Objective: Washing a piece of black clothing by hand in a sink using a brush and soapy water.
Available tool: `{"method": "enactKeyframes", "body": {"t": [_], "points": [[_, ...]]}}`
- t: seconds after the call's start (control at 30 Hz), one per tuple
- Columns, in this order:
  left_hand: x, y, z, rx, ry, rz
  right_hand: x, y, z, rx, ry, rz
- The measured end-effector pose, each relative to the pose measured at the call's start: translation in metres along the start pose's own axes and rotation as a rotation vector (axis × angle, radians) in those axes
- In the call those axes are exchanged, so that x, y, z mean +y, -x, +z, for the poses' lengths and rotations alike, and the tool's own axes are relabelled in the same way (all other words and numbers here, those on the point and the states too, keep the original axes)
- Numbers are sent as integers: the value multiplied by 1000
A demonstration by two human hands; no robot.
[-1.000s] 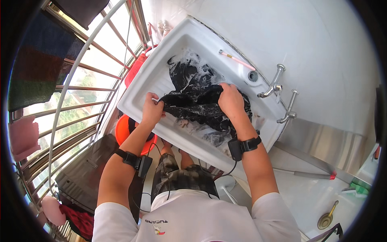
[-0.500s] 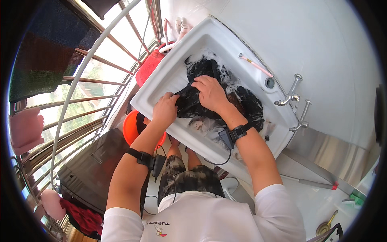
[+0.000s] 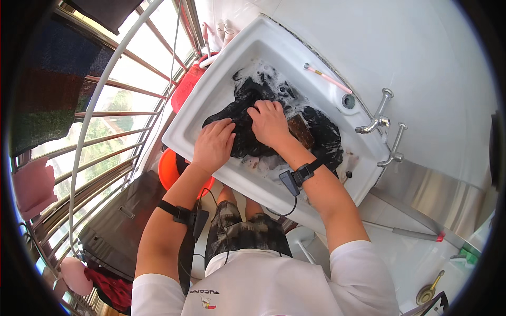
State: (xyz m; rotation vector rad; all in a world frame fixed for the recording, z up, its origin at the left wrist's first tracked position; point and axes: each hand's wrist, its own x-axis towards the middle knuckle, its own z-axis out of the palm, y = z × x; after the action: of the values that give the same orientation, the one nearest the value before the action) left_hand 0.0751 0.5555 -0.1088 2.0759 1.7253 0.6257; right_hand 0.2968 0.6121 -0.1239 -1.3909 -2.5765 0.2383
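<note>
A wet black garment (image 3: 242,139) is spread across the white sink (image 3: 182,118), with soap suds (image 3: 263,71) along its far edge. On the cloth's left part lies my left hand (image 3: 213,142), its fingers bent over the fabric and holding it. My right hand (image 3: 269,124) is a little farther right, fingers curled and pinching a fold of the same garment. Just right of that hand a brown rectangular block (image 3: 300,130), perhaps a wooden brush, rests on the cloth. Pale wet cloth (image 3: 258,162) shows in the near side of the basin.
Two metal taps (image 3: 377,118) stick out from the wall at the right. A pink stick (image 3: 331,79) lies on the sink's back ledge beside a round opening (image 3: 348,101). An orange bucket (image 3: 171,171) stands below the left corner. Window bars (image 3: 126,113) and hanging cloths line the left.
My left hand has shifted a little toward me and left, its fingers flatter on the cloth. The garment now spreads farther left, and the brown block is more exposed. The view has moved slightly.
</note>
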Motion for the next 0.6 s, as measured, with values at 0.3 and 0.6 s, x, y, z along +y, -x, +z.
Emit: {"method": "enactKeyframes", "body": {"t": [0.3,0.6], "points": [[-24,20,-2,-216,-99,211,67,148,21,-175,24,603],[-44,19,-17,-378,-116,268,67,121,14,-250,-51,692]]}}
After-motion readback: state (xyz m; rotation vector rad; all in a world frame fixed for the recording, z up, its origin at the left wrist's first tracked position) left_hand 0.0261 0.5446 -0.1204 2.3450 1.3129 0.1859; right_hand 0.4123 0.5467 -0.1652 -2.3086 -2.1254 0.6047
